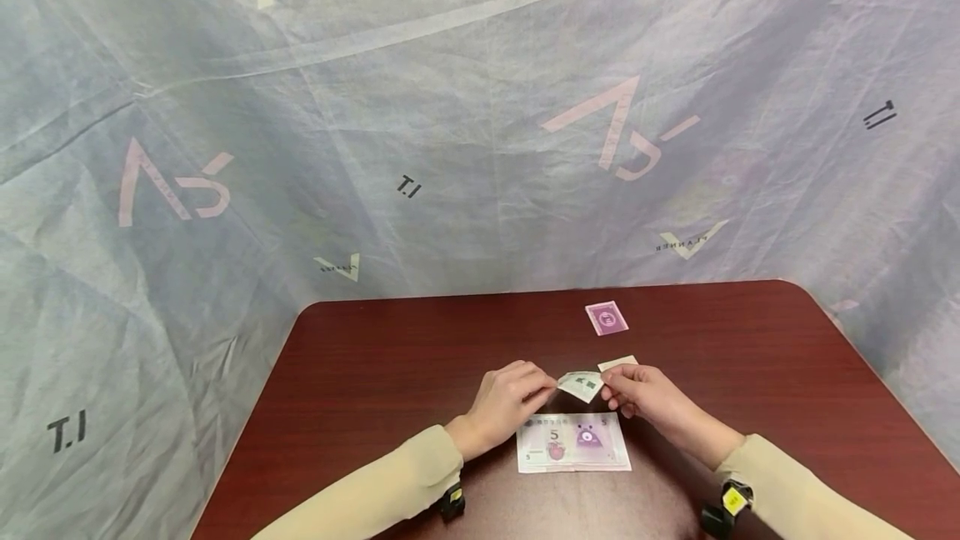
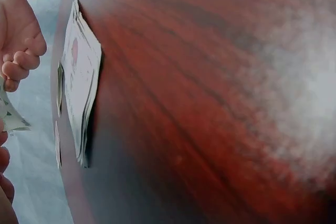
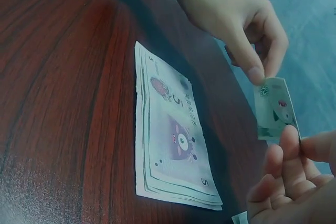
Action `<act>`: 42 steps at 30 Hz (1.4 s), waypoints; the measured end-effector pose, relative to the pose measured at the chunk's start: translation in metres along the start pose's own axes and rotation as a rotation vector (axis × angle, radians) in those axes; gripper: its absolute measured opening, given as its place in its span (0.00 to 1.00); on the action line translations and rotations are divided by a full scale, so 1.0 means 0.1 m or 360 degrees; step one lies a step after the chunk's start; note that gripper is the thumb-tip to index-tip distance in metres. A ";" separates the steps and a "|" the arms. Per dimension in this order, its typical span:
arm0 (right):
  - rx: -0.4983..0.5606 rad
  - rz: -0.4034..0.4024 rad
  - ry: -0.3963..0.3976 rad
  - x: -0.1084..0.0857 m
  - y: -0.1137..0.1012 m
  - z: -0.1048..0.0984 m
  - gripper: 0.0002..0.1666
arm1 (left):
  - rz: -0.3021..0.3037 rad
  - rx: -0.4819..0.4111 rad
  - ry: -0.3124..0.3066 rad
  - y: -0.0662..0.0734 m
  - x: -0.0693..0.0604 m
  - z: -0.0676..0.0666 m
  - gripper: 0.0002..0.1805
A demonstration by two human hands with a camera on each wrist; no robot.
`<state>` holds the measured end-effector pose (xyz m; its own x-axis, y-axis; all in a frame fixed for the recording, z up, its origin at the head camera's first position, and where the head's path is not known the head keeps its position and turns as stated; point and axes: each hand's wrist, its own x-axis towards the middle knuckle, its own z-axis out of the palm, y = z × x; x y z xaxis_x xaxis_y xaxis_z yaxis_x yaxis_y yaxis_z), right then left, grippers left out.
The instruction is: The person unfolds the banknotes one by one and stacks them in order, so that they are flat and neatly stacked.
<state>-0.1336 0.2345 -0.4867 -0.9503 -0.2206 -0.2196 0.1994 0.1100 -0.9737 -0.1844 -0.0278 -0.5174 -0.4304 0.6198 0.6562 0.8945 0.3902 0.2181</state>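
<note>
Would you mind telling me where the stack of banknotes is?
In the head view, the stack lies on the table, right of centre, just below the small note held between the left hand and right hand.

Creased grey cloth (image 1: pixel 480 107) hangs behind and on both sides of the counter (image 1: pixel 360 390), crossed high up by a pale slanting strip (image 1: pixel 517 4). Pink, yellowish and black marks (image 1: pixel 619 123) dot it (some lettering looks mirrored). The counter is dark red wood-grain, its far corners rounded, its surface catching whitish glare (image 2: pixel 310 93).
</note>
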 end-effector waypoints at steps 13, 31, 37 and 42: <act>-0.0311 -0.0235 0.0164 -0.03 0.05 0.03 0.13 | -0.1121 -0.1001 -0.0061 -0.06 -0.05 0.03 0.14; -0.0728 -0.0612 0.0376 0.01 0.06 0.07 0.04 | -0.1225 -0.0995 -0.0122 0.05 0.02 0.09 0.08; -0.0783 -0.0603 0.0414 0.00 0.05 0.09 0.05 | -0.1193 -0.0970 -0.0180 0.08 0.01 0.09 0.08; -0.0851 -0.0588 0.0432 0.01 0.06 0.09 0.05 | -0.1145 -0.0905 -0.0190 0.08 0.01 0.09 0.06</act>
<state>-0.1311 0.2265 -0.4936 -0.9732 -0.0935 0.2103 -0.2265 0.5514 -0.8029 -0.1787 -0.0185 -0.5214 -0.8868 0.4360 0.1533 0.3180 0.3347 0.8870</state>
